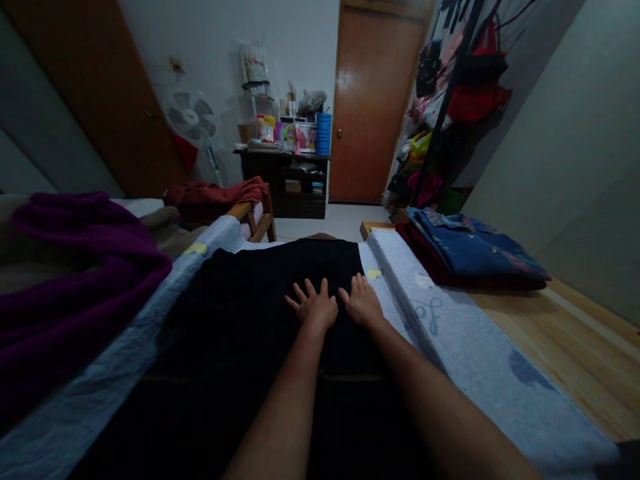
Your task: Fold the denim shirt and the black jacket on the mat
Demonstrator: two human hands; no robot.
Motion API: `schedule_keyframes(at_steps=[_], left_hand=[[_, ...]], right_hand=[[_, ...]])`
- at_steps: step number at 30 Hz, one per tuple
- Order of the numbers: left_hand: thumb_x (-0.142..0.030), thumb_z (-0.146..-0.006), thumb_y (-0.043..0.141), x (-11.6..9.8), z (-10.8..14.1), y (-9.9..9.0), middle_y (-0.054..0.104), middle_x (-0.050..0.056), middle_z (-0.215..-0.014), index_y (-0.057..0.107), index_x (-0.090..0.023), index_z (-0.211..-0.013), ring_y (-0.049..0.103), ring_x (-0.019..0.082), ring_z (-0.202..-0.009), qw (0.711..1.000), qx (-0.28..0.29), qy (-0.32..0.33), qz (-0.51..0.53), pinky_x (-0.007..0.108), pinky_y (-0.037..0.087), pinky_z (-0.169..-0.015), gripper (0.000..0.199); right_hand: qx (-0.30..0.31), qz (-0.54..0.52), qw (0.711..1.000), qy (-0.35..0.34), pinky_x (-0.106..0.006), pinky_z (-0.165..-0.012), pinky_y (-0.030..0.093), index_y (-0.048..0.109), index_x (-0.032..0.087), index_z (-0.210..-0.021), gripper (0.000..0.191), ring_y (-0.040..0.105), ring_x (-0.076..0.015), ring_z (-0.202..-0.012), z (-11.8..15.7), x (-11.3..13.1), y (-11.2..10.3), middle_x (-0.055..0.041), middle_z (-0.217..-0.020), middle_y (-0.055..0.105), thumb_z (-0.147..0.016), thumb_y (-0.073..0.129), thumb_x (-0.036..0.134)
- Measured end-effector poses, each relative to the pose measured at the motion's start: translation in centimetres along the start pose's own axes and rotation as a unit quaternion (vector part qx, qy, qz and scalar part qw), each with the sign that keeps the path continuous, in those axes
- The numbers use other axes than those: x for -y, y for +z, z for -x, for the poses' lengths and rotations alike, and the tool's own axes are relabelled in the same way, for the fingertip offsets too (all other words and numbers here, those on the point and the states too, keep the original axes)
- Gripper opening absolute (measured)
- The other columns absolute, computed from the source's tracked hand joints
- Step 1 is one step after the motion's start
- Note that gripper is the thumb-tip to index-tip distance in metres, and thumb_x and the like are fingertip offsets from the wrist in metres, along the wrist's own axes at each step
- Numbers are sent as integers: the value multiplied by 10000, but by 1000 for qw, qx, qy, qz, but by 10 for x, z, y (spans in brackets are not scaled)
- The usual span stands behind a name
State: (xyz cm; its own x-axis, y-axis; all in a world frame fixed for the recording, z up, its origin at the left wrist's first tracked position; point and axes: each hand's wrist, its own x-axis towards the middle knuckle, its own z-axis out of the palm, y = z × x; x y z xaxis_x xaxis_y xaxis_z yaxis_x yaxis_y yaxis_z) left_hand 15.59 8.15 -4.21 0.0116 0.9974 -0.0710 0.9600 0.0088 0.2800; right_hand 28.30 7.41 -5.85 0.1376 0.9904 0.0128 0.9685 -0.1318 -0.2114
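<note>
A black garment [240,313] lies spread over a light patterned sheet [480,363]; its exact kind is hard to make out in the dim light. My left hand [316,305] rests flat on the black cloth, fingers spread. Beside it, my right hand [361,301] presses palm down near the garment's right edge, its fingers stretched out and closer together. Neither hand grips anything. Faint light lines cross the lower part of the garment, below the hands.
Purple clothing [95,267] is heaped on the left. Folded clothes with a blue shirt [475,243] on top sit on a wooden board [565,333] at right. Beyond are a reddish cloth [215,195], a white fan [193,117], a dark cabinet [280,180] and a wooden door [377,100].
</note>
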Motion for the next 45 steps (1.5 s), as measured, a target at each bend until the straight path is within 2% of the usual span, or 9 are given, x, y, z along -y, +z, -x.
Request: schedule_keyframes(at_steps=[8, 13, 20, 27, 33, 45], left_hand=[[-473, -856, 427, -4, 3, -3, 245, 95, -1546, 342, -357, -1431, 108, 431, -1407, 1000, -5, -6, -11, 695, 78, -1047, 593], [-467, -853, 426, -4, 3, -3, 250, 92, -1545, 342, -351, -1432, 122, 431, -1404, 1000, -11, -2, -18, 695, 77, -1047, 597], [-475, -852, 418, -3, 2, -3, 235, 96, -1550, 329, -352, -1438, 114, 437, -1403, 1000, -3, -4, -19, 694, 77, -1048, 605], [-484, -850, 425, -3, 0, -1, 238, 105, -1547, 337, -343, -1435, 102, 452, -1400, 1000, 2, -1, -12, 709, 79, -1038, 609], [-486, -853, 426, -2, 2, 0, 249, 106, -1543, 345, -341, -1432, 104, 445, -1402, 1000, -6, 1, -8, 703, 73, -1043, 603], [-485, -839, 442, 1, 5, 2, 279, 109, -1529, 382, -341, -1413, 125, 426, -1405, 999, -40, 9, 3, 677, 63, -1061, 595]], right_hand=[[-25, -35, 999, 6, -377, -1142, 88, 175, 26, -1482, 802, 95, -247, -1439, -58, 6, 1, -165, -1557, 139, -924, 196, 602], [-33, -39, 999, 8, -359, -1139, 91, 166, 15, -1480, 816, 87, -242, -1439, -92, 5, 2, -175, -1557, 127, -924, 174, 612], [-53, -36, 998, 3, -358, -1135, 95, 167, -6, -1473, 882, 93, -267, -1436, -114, 1, 2, -204, -1552, 116, -899, 188, 663], [-21, -28, 999, -10, -355, -1136, 96, 173, 16, -1477, 841, 98, -246, -1437, -97, -4, 2, -180, -1558, 121, -911, 174, 638], [-18, -10, 999, -39, -350, -1136, 107, 230, 30, -1468, 796, 129, -237, -1434, -67, -11, 2, -173, -1546, 186, -925, 185, 610], [22, 11, 999, -47, -381, -1141, 117, 221, 52, -1477, 773, 92, -233, -1440, -4, -13, -4, -149, -1556, 154, -926, 230, 594]])
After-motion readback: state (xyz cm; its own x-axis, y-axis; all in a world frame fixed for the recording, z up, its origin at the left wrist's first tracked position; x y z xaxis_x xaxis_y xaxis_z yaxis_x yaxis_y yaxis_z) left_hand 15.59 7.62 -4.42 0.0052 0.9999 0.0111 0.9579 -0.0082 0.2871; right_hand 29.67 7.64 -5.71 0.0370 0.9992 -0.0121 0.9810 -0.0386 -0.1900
